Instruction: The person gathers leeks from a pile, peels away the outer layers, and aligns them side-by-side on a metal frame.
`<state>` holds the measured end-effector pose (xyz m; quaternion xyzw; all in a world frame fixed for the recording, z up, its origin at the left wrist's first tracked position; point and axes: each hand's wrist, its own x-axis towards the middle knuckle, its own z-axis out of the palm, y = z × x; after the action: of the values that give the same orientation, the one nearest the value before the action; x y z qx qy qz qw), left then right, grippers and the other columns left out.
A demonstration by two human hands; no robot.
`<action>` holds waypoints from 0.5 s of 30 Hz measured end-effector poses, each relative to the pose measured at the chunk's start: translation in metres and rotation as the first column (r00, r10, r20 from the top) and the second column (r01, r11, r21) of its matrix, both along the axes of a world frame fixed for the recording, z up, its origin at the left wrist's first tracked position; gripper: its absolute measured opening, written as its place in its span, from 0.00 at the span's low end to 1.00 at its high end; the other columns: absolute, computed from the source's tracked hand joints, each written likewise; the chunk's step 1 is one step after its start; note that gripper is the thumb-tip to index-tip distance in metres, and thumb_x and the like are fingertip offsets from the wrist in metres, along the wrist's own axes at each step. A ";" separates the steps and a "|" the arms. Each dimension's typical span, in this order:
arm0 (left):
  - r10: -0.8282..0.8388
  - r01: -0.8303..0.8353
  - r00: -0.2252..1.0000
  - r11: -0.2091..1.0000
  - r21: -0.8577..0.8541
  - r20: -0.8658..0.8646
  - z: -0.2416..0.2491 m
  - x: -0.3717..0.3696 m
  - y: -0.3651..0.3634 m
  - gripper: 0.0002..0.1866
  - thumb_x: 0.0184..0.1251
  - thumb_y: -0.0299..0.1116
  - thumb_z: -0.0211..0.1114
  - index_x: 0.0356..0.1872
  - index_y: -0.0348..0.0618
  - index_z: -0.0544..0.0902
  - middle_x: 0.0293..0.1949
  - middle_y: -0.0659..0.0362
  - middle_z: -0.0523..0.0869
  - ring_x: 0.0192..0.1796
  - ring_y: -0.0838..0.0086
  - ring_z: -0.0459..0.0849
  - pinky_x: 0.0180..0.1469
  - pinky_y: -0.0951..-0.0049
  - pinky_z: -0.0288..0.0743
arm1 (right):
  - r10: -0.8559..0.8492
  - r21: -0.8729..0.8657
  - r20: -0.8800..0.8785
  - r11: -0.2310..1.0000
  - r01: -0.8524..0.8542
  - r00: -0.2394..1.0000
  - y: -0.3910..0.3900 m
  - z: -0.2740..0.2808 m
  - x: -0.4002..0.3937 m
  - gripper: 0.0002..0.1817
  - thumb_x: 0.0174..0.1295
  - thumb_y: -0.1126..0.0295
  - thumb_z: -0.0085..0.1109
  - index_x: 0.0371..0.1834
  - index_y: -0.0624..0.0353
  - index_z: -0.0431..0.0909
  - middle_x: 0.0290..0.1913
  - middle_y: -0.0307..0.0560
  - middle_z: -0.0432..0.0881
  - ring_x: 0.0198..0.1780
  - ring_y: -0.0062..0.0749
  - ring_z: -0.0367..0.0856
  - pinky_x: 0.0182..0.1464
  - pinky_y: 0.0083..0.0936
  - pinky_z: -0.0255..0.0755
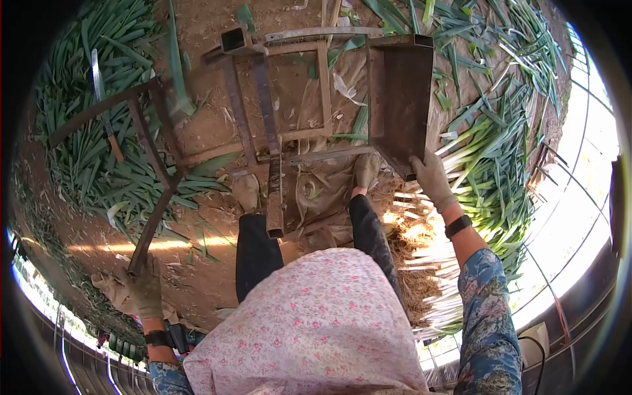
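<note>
A rusty metal frame point(273, 118) of welded square tubing lies across the ground before me, with a long metal trough point(400, 99) on its right side. My right hand point(434, 181), in a dirty work glove, is closed on the trough's near right edge. Far to the left, my gloved left hand point(146, 289) is closed around the near end of the frame's bent leg; its fingers are partly hidden. Crumpled tan cloth point(112, 289) is beside that hand. Below my right hand lie leeks point(421, 250) with white stems and tangled roots.
Cut green leaves point(85, 151) are heaped at the left, with a wooden-handled knife point(105, 105) on them. More leeks point(490, 158) are piled at the right. My shoes point(247, 192) stand close to the frame, and a wire-and-post structure point(566, 178) borders the right side.
</note>
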<state>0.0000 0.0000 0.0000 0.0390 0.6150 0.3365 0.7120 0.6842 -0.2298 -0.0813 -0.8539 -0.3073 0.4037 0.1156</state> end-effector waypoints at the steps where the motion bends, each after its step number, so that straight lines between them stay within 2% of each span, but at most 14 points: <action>1: -0.006 0.007 1.000 1.000 -0.019 0.011 -0.006 0.004 0.001 0.26 0.76 0.51 0.56 0.60 0.39 0.79 0.58 0.51 0.85 0.62 0.55 0.81 0.71 0.49 0.69 | -0.005 0.011 0.012 1.000 0.005 1.000 0.000 0.002 0.003 0.15 0.65 0.69 0.57 0.50 0.68 0.78 0.40 0.68 0.84 0.46 0.62 0.81 0.50 0.42 0.73; 2: -0.012 0.013 1.000 0.999 -0.040 0.022 -0.011 0.009 0.002 0.26 0.77 0.51 0.55 0.60 0.39 0.79 0.58 0.52 0.85 0.62 0.55 0.81 0.70 0.50 0.69 | -0.009 0.020 0.024 1.000 0.008 1.000 -0.001 0.005 0.005 0.15 0.65 0.69 0.57 0.49 0.69 0.78 0.39 0.67 0.84 0.44 0.61 0.82 0.48 0.40 0.73; 3: -0.021 0.020 0.999 0.999 -0.032 -0.041 0.012 0.000 0.007 0.26 0.77 0.51 0.55 0.60 0.39 0.79 0.58 0.52 0.85 0.61 0.55 0.81 0.70 0.50 0.70 | -0.019 0.055 -0.007 0.998 0.019 1.000 0.003 -0.003 -0.014 0.15 0.66 0.69 0.56 0.49 0.70 0.78 0.39 0.67 0.84 0.44 0.61 0.82 0.48 0.40 0.73; 5: -0.036 0.032 0.997 0.998 -0.062 -0.072 0.005 0.013 0.010 0.26 0.77 0.50 0.54 0.61 0.38 0.79 0.58 0.52 0.85 0.60 0.55 0.82 0.69 0.50 0.70 | -0.034 0.078 0.026 0.996 0.032 0.999 0.001 -0.001 -0.015 0.15 0.66 0.70 0.56 0.49 0.70 0.78 0.39 0.67 0.84 0.44 0.62 0.81 0.48 0.40 0.73; 6: -0.029 0.025 0.998 0.997 -0.073 -0.055 0.002 0.015 0.011 0.26 0.77 0.50 0.53 0.61 0.38 0.79 0.58 0.51 0.85 0.60 0.55 0.82 0.69 0.51 0.70 | -0.065 -0.016 0.017 0.998 0.065 0.998 0.000 0.009 -0.017 0.14 0.65 0.70 0.55 0.51 0.64 0.78 0.41 0.66 0.84 0.47 0.64 0.80 0.48 0.45 0.73; 9: -0.018 0.014 0.999 0.996 -0.093 -0.034 0.001 0.015 0.010 0.27 0.77 0.50 0.53 0.62 0.36 0.78 0.58 0.49 0.84 0.60 0.56 0.82 0.69 0.52 0.71 | -0.143 -0.010 -0.001 0.990 0.143 0.990 -0.009 0.011 -0.027 0.14 0.65 0.70 0.55 0.51 0.63 0.78 0.41 0.65 0.84 0.47 0.63 0.80 0.48 0.44 0.73; 14: -0.051 0.046 0.997 0.993 -0.105 -0.051 -0.002 0.008 0.016 0.25 0.77 0.47 0.56 0.60 0.33 0.78 0.59 0.46 0.82 0.63 0.54 0.80 0.68 0.53 0.72 | -0.087 -0.057 -0.012 0.995 0.086 0.996 -0.011 0.003 -0.016 0.16 0.65 0.70 0.56 0.54 0.64 0.78 0.43 0.65 0.85 0.48 0.62 0.82 0.50 0.44 0.74; 15: -0.124 0.128 0.991 0.986 -0.108 0.043 0.001 0.004 0.018 0.25 0.77 0.47 0.55 0.61 0.34 0.77 0.60 0.47 0.82 0.64 0.56 0.78 0.69 0.52 0.70 | -0.110 -0.009 -0.012 0.994 0.110 0.994 -0.022 -0.007 -0.016 0.15 0.67 0.67 0.56 0.49 0.69 0.79 0.39 0.62 0.85 0.43 0.53 0.83 0.49 0.41 0.74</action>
<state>0.0045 0.0177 0.0012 0.0322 0.6161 0.2570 0.7439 0.6686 -0.2517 -0.0887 -0.8675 -0.2574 0.4033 0.1360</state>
